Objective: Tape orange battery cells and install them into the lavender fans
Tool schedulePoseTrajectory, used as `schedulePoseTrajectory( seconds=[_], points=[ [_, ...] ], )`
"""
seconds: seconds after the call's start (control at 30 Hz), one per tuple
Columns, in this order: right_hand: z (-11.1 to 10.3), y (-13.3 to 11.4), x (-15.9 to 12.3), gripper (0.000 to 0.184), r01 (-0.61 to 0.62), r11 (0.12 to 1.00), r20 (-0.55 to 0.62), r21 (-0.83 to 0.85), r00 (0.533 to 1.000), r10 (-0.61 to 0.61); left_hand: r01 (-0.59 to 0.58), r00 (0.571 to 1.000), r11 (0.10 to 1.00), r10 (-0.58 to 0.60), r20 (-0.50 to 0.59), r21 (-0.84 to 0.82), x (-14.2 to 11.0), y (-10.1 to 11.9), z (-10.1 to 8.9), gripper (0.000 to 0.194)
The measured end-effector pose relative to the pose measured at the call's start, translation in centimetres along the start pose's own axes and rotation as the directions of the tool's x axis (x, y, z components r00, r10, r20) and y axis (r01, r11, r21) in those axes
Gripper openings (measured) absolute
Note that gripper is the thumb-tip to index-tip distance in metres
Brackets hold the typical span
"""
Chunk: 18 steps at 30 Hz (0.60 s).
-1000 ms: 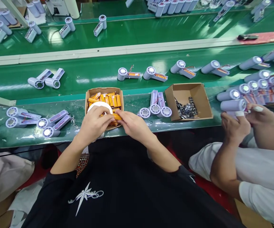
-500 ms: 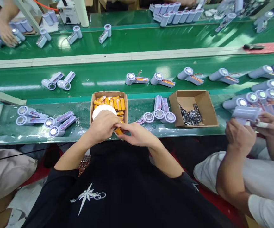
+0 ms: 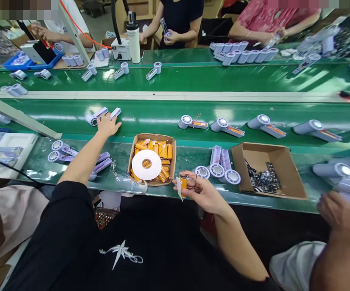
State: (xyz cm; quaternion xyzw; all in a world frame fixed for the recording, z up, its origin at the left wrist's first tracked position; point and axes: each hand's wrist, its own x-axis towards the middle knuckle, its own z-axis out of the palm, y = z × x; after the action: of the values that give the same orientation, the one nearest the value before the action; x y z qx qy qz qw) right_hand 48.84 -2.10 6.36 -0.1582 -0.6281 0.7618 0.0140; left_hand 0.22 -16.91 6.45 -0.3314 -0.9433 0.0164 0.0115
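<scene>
My left hand [image 3: 108,125] reaches out over the green belt, fingers spread, above a pair of lavender handheld fan housings [image 3: 92,119]; it partly covers them, and I cannot tell whether it touches one. My right hand [image 3: 205,192] pinches an orange-wrapped battery [image 3: 184,186] at the bench's front edge. A whitish strip of tape [image 3: 179,189] hangs along the battery's left side, and thin wires run by the fingers. Between my hands stands a cardboard box [image 3: 175,161] of similar orange batteries, with a white tape roll [image 3: 138,165] lying on top.
Right of the battery box lie several fan housings [image 3: 216,169] and a cardboard box [image 3: 298,178] of small dark parts. Fans with orange batteries [image 3: 228,128] line the belt. A co-worker's hands [image 3: 344,210] are at the right; other people sit across the line. A slanted metal post [image 3: 20,115] stands left.
My hands have parted: the left moved from the battery box out to the housings on the belt, while the right kept the battery and shifted right. The view has tilted up.
</scene>
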Motion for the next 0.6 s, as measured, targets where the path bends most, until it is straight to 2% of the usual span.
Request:
schedulePoseTrajectory(
  seconds=[0.07, 0.13, 0.23, 0.3, 0.37, 0.43, 0.5, 0.6],
  points=[
    [-0.3, 0.3, -0.4, 0.058, -0.008, 1.0, -0.025, 0.025, 1.0, 0.009, 0.007, 0.999, 0.993, -0.011, 0.034, 0.119, 1.7, -2.1, 0.5, 0.065],
    [-0.7, 0.7, -0.8, 0.058, -0.009, 0.998, -0.044, 0.056, 0.999, 0.012, -0.021, 0.997, 0.973, 0.002, 0.08, 0.231, 3.2, -3.6, 0.2, 0.071],
    [-1.5, 0.9, -1.2, 0.057, 0.0, 0.997, -0.08, 0.074, 0.997, 0.006, -0.117, 0.976, 0.947, 0.055, 0.209, 0.298, 5.6, -3.8, -1.0, 0.072],
    [-2.1, 0.4, -0.8, 0.056, 0.023, 0.999, -0.105, 0.045, 0.994, -0.019, -0.262, 0.94, 0.931, 0.187, 0.285, 0.254, 7.2, -2.5, -1.4, 0.065],
    [-2.7, -0.9, 0.4, 0.056, 0.063, 0.998, -0.121, -0.017, 0.991, -0.065, -0.438, 0.873, 0.88, 0.366, 0.323, 0.185, 8.2, -0.1, -0.9, 0.059],
    [-3.1, -2.8, 2.6, 0.058, 0.115, 0.989, -0.121, -0.092, 0.985, -0.126, -0.575, 0.795, 0.808, 0.518, 0.316, 0.124, 8.8, 2.9, 0.2, 0.057],
    [-3.5, -4.9, 5.5, 0.06, 0.18, 0.971, -0.116, -0.16, 0.973, -0.2, -0.655, 0.736, 0.752, 0.609, 0.295, 0.08, 9.1, 5.7, 1.6, 0.055],
    [-4.0, -7.7, 11.3, 0.064, 0.283, 0.921, -0.132, -0.268, 0.936, -0.326, -0.705, 0.683, 0.709, 0.674, 0.28, 0.013, 10.1, 8.0, 3.0, 0.045]
  ],
)
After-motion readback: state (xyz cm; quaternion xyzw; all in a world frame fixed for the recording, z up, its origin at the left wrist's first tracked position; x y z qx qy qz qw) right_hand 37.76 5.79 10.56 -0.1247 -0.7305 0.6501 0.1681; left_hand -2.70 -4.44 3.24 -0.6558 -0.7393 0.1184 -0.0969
